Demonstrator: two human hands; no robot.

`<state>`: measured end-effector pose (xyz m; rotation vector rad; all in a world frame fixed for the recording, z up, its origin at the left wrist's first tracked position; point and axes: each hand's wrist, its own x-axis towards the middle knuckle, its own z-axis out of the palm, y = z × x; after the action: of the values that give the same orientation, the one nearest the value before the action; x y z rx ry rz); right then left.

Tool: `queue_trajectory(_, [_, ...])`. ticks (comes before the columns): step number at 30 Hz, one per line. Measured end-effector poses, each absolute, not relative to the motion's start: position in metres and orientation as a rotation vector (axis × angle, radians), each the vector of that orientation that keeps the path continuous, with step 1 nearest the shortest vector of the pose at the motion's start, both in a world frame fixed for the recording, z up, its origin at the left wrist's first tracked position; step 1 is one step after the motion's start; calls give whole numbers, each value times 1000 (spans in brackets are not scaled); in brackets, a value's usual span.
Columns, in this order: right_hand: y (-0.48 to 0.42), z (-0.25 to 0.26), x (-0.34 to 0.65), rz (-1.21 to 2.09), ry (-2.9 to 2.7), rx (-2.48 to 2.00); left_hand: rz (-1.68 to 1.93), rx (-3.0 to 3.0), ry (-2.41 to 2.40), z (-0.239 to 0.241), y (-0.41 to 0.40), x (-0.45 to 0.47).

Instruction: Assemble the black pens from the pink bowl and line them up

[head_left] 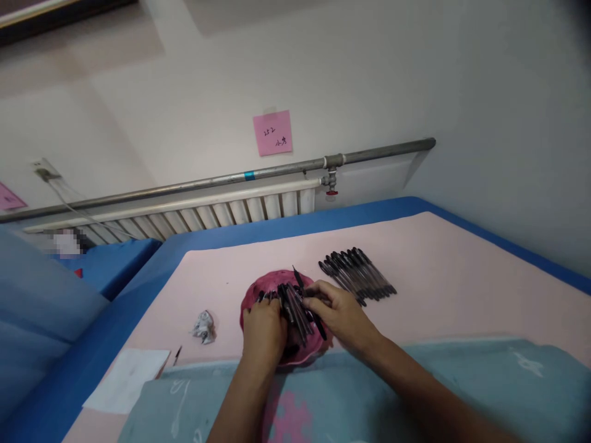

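A pink-red bowl (246,311) in front of me holds a jumble of black and clear-barrelled pens (295,311). My left hand (264,329) reaches over the bowl's left side, its fingers curled down around pens, with the fingertips hidden. At the bowl's right edge, my right hand (339,311) has its thumb and fingers closed on a black pen (298,278), which slants across the other pens. To the right of the bowl, a row of similar pens (357,274) lies side by side on the pink sheet, caps pointing away from me.
Left of the bowl are a crumpled piece of paper (204,327), a white sheet (129,378) and a thin dark pen-like item (178,355). A grey-green patterned cloth (462,381) lies along the near edge. Behind the blue-edged table stand a radiator (221,214) and a wall pipe (198,183).
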<state>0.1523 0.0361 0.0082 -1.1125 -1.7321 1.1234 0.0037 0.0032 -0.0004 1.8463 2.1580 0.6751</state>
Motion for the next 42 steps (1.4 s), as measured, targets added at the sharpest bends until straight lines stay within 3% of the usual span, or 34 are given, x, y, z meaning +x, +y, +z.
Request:
queue_trajectory(5, [31, 12, 151, 1101, -1857, -1088, 1235, 1257, 1735, 5, 1, -19])
queue_trajectory(12, [22, 16, 147, 1048, -2040, -980, 1468, 688, 1225, 13, -1, -28])
queue_trajectory(42, [17, 8, 143, 848, -2118, -1050, 1493, 480, 1064, 8, 1, -7])
